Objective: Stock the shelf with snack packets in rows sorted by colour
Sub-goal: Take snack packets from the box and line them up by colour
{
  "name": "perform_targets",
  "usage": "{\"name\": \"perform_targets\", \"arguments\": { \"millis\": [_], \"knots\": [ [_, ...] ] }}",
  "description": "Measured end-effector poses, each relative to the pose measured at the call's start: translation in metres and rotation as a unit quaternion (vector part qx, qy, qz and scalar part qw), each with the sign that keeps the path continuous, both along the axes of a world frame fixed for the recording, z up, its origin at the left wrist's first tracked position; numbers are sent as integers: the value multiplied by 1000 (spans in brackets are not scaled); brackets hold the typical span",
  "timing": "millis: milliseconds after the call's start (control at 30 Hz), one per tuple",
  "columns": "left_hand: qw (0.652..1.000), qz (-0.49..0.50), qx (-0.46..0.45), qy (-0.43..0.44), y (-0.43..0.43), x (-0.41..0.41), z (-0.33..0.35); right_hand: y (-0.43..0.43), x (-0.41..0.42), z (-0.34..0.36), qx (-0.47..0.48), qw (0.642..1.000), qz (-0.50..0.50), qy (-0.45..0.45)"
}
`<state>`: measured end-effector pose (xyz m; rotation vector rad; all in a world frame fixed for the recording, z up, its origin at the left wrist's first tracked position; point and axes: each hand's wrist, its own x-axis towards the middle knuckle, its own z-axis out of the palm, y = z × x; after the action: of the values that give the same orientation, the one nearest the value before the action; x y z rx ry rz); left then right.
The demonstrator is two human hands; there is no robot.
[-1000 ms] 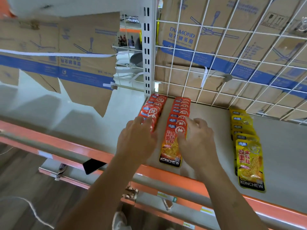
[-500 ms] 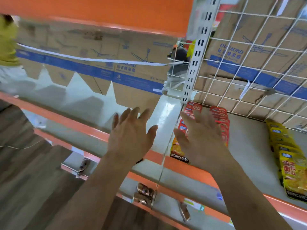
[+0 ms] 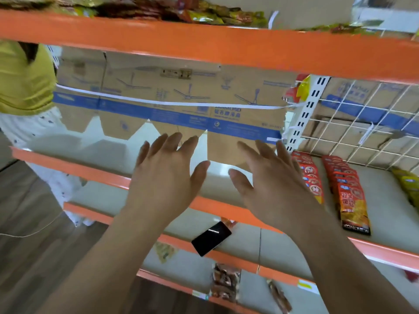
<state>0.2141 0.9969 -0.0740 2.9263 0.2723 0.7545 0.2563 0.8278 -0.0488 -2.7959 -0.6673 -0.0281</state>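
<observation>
Your left hand [image 3: 165,177] and right hand [image 3: 272,184] are raised in front of the shelf [image 3: 383,196], fingers spread and straight, palms facing away. Neither grips anything. The red snack packets [image 3: 347,189] lie to the right of your right hand in two overlapping rows, running from the wire grid [image 3: 362,132] at the far side to the near orange edge. Your right hand hides part of the left row. The yellow packets [image 3: 408,184] form a row at the far right, apart from the red ones. On the upper shelf [image 3: 226,46] sits what looks like a loose heap of mixed packets [image 3: 204,12], too blurred to sort by eye. A black phone [image 3: 211,237] lies on the lower shelf, below and between your hands.
</observation>
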Motion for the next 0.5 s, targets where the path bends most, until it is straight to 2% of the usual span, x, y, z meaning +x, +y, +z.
{"name": "perform_targets", "arguments": {
  "millis": [167,233,400,500],
  "knots": [
    [1000,-8,0,-30,35,-5,29,33,-13,31,0,998,7,-61],
    [998,-18,-5,-53,41,-7,41,43,-18,43,30,993,15,-115],
    [983,-53,-29,-174,51,-6,72,61,-20,71,134,960,27,-245],
    [977,-59,-48,-198,63,4,94,65,-11,95,168,943,28,-287]
  ]
}}
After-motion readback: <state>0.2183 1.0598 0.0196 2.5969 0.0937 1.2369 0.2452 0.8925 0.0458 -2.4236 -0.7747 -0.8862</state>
